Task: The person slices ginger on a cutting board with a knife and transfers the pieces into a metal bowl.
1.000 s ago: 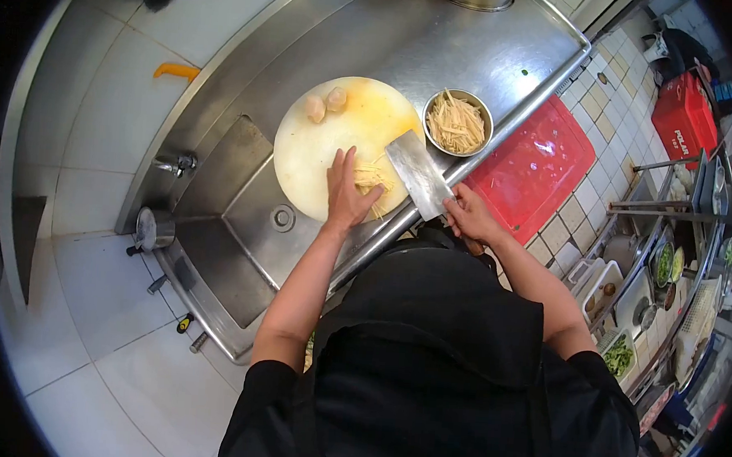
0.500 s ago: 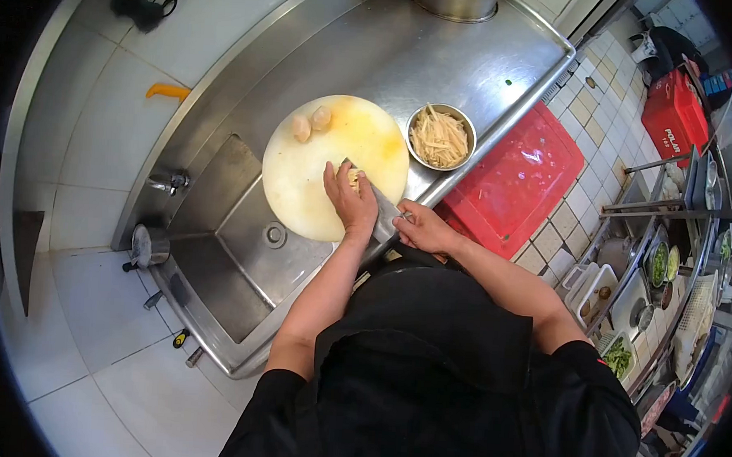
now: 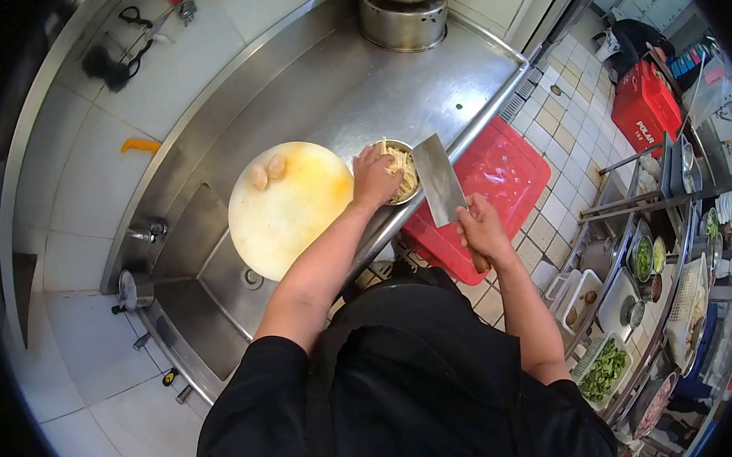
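My left hand [image 3: 376, 178] is over the metal bowl [image 3: 414, 196] at the counter edge, fingers apart against the pale shredded strips [image 3: 401, 166] in it. My palm hides part of the bowl. A cleaver [image 3: 436, 178] with a broad steel blade and a wooden handle is gripped in my right hand [image 3: 482, 228], just right of the bowl and beyond the counter's rim. On the round, yellow-stained cutting board [image 3: 288, 216] lie two pale peeled pieces [image 3: 259, 177], near its upper left edge.
The board overlaps a steel sink [image 3: 215, 262] with a tap [image 3: 148, 231]. A steel pot [image 3: 403, 19] stands at the counter's far end. Below the edge is a red lid [image 3: 502, 165]. Shelves with a basket of greens [image 3: 604, 369] are at right; a person [image 3: 641, 36] is farther back.
My left hand has moved from the board to the bowl, and the small pile of strips is gone from the board. My right hand has lifted the cleaver away to the right.
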Demonstrator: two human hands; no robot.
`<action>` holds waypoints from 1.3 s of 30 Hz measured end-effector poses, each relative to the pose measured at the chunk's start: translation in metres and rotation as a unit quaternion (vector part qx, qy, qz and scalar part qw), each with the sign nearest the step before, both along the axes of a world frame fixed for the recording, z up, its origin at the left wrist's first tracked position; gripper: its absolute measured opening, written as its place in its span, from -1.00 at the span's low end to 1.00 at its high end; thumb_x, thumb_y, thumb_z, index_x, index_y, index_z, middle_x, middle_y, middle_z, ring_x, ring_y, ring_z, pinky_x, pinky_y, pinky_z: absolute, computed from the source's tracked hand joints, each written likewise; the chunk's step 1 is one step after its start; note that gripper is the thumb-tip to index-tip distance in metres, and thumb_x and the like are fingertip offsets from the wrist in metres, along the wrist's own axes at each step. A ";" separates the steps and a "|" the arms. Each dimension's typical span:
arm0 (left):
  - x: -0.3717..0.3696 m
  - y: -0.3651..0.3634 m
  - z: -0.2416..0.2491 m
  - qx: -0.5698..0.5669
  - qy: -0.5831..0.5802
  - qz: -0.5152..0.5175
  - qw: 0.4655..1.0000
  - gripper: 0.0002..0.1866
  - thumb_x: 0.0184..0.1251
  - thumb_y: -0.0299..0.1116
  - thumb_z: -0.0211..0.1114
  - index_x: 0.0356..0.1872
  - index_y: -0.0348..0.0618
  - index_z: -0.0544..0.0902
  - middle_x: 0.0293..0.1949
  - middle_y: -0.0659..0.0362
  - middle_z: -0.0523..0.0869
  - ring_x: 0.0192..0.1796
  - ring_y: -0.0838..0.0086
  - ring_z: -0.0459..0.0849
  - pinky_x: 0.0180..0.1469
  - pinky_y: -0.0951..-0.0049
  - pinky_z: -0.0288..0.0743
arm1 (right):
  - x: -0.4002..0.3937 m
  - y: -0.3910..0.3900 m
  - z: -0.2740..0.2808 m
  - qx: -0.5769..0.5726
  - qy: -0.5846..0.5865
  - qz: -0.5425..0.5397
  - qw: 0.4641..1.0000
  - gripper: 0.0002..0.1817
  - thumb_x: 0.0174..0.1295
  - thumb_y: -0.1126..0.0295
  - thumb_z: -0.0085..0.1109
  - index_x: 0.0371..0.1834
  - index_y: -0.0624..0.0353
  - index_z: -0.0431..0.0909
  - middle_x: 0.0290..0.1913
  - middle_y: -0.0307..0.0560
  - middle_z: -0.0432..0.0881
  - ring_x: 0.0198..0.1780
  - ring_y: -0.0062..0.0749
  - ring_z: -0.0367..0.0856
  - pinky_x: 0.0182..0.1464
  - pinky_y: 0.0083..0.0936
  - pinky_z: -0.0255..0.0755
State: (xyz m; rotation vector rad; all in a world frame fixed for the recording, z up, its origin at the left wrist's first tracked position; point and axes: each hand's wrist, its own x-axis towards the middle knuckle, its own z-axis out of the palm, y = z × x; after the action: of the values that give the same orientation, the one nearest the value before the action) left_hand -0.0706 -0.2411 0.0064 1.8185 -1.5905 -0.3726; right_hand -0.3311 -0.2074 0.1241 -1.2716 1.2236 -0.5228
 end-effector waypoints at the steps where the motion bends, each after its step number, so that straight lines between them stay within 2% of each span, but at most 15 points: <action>1: -0.001 0.009 0.020 -0.026 -0.051 0.009 0.998 -0.63 0.21 -0.21 0.41 0.01 -0.11 0.76 0.40 -0.11 0.50 0.39 -0.07 0.45 0.50 0.07 0.25 | -0.008 -0.001 0.000 0.006 -0.003 -0.004 1.000 -0.87 0.52 0.36 0.08 -0.09 0.18 0.42 -0.53 -0.22 0.50 -0.65 -0.61 0.43 -0.61 -0.55 0.33; 2: 0.002 0.016 0.028 -0.051 -0.103 0.017 0.993 -0.61 0.22 -0.22 0.42 0.05 -0.12 0.75 0.41 -0.12 0.50 0.37 -0.06 0.49 0.50 0.06 0.26 | -0.015 0.000 0.001 0.007 0.002 0.000 1.000 -0.87 0.52 0.36 0.08 -0.09 0.19 0.42 -0.53 -0.23 0.50 -0.65 -0.61 0.43 -0.61 -0.55 0.33; 4: 0.012 0.019 0.022 -0.048 -0.083 0.008 0.995 -0.60 0.22 -0.23 0.42 0.06 -0.13 0.75 0.34 -0.10 0.54 0.32 -0.01 0.54 0.44 0.11 0.35 | -0.021 0.003 -0.002 0.017 0.004 0.001 1.000 -0.87 0.53 0.36 0.08 -0.10 0.19 0.42 -0.53 -0.23 0.50 -0.65 -0.61 0.44 -0.60 -0.55 0.33; 6: 0.019 0.022 0.023 0.101 0.029 0.012 0.994 -0.58 0.23 -0.25 0.39 0.11 -0.13 0.74 0.20 -0.05 0.61 0.26 -0.02 0.57 0.36 0.15 0.43 | -0.024 0.003 -0.007 0.034 -0.024 -0.006 0.999 -0.86 0.53 0.36 0.08 -0.10 0.19 0.43 -0.53 -0.25 0.51 -0.64 -0.62 0.44 -0.60 -0.57 0.32; 7: 0.019 0.025 0.025 0.117 0.027 -0.006 0.993 -0.57 0.30 -0.27 0.34 0.17 -0.18 0.70 0.11 -0.09 0.62 0.20 0.00 0.60 0.28 0.17 0.50 | -0.023 0.003 -0.009 0.039 -0.027 -0.006 0.999 -0.86 0.53 0.36 0.08 -0.10 0.19 0.43 -0.53 -0.25 0.51 -0.64 -0.62 0.44 -0.60 -0.57 0.32; 14: 0.012 0.009 0.042 0.061 -0.062 0.021 0.996 -0.53 0.44 -0.19 0.24 0.27 -0.20 0.62 0.17 -0.18 0.61 0.21 -0.07 0.59 0.29 0.07 0.47 | -0.017 0.000 -0.023 0.062 -0.069 -0.015 0.996 -0.87 0.54 0.36 0.08 -0.09 0.18 0.42 -0.52 -0.26 0.49 -0.64 -0.64 0.43 -0.60 -0.61 0.29; 16: 0.013 -0.005 0.033 0.148 -0.071 0.048 0.985 -0.53 0.50 -0.13 0.16 0.28 -0.18 0.62 0.22 -0.20 0.61 0.26 -0.12 0.56 0.35 0.04 0.42 | -0.018 -0.003 -0.023 0.059 -0.084 -0.015 0.995 -0.87 0.54 0.37 0.08 -0.08 0.18 0.42 -0.52 -0.26 0.49 -0.64 -0.64 0.43 -0.60 -0.61 0.29; 20: 0.011 -0.021 0.018 0.199 -0.112 0.025 0.973 -0.52 0.48 -0.21 0.17 0.35 -0.16 0.54 0.18 -0.18 0.63 0.21 -0.11 0.58 0.31 0.01 0.44 | -0.021 -0.006 -0.026 0.059 -0.078 -0.018 0.995 -0.88 0.53 0.38 0.08 -0.07 0.19 0.42 -0.52 -0.25 0.49 -0.65 -0.64 0.42 -0.61 -0.60 0.29; 26: 0.017 -0.016 0.010 0.080 -0.076 -0.028 0.994 -0.68 0.44 -0.38 0.18 0.12 -0.22 0.69 0.13 -0.11 0.67 0.19 -0.04 0.62 0.32 0.08 0.48 | -0.034 0.002 -0.036 0.062 -0.077 -0.022 0.995 -0.88 0.54 0.38 0.07 -0.05 0.20 0.42 -0.52 -0.24 0.49 -0.66 -0.64 0.40 -0.62 -0.59 0.28; 28: 0.015 -0.014 0.014 -0.052 -0.050 0.023 0.997 -0.72 0.40 -0.45 0.17 0.03 -0.22 0.73 0.05 -0.09 0.72 0.15 0.02 0.66 0.26 0.14 0.52 | -0.035 0.005 -0.036 0.064 -0.085 -0.023 0.994 -0.87 0.54 0.38 0.07 -0.04 0.20 0.42 -0.52 -0.23 0.49 -0.66 -0.64 0.40 -0.62 -0.59 0.28; 32: 0.033 0.006 0.038 -0.015 0.021 0.071 0.997 -0.76 0.37 -0.46 0.19 -0.02 -0.19 0.73 -0.03 -0.06 0.76 0.02 0.04 0.73 0.13 0.19 0.59 | -0.037 0.007 -0.033 0.057 -0.079 -0.008 0.995 -0.87 0.54 0.39 0.08 -0.04 0.21 0.42 -0.52 -0.23 0.49 -0.65 -0.65 0.40 -0.61 -0.59 0.27; 34: 0.046 0.020 0.042 0.108 0.001 0.162 0.981 -0.82 0.34 -0.39 0.26 -0.12 -0.18 0.72 -0.14 -0.01 0.79 -0.11 0.10 0.77 -0.01 0.22 0.63 | -0.037 0.007 -0.031 0.055 -0.079 -0.001 0.995 -0.87 0.53 0.39 0.08 -0.04 0.21 0.42 -0.52 -0.23 0.49 -0.65 -0.66 0.40 -0.60 -0.59 0.27; 35: 0.051 0.028 0.043 0.108 0.000 0.163 0.981 -0.82 0.34 -0.39 0.26 -0.12 -0.18 0.72 -0.14 -0.01 0.79 -0.11 0.10 0.77 -0.01 0.22 0.63 | -0.036 0.006 -0.029 0.052 -0.075 0.001 0.996 -0.87 0.53 0.39 0.08 -0.04 0.22 0.42 -0.52 -0.23 0.49 -0.64 -0.66 0.40 -0.60 -0.59 0.28; 37: 0.057 0.043 0.046 0.215 -0.013 0.155 0.964 -0.85 0.30 -0.32 0.32 -0.23 -0.17 0.71 -0.27 0.03 0.80 -0.22 0.14 0.79 -0.09 0.23 0.64 | -0.034 0.005 -0.029 0.049 -0.072 0.005 0.996 -0.87 0.53 0.39 0.08 -0.05 0.22 0.42 -0.52 -0.23 0.50 -0.64 -0.66 0.41 -0.60 -0.59 0.28; 39: 0.054 0.053 0.044 0.228 -0.008 0.129 0.965 -0.84 0.30 -0.31 0.32 -0.23 -0.15 0.73 -0.28 0.05 0.81 -0.22 0.19 0.79 -0.09 0.25 0.64 | -0.032 0.004 -0.031 0.042 -0.070 0.013 0.997 -0.87 0.53 0.39 0.09 -0.06 0.22 0.42 -0.52 -0.23 0.50 -0.64 -0.66 0.41 -0.60 -0.58 0.28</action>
State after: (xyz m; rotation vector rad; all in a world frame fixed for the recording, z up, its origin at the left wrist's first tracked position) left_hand -0.0166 -0.1877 0.0508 2.3477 -1.3243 -0.6428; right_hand -0.3631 -0.2039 0.0929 -1.1590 1.0999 -0.5268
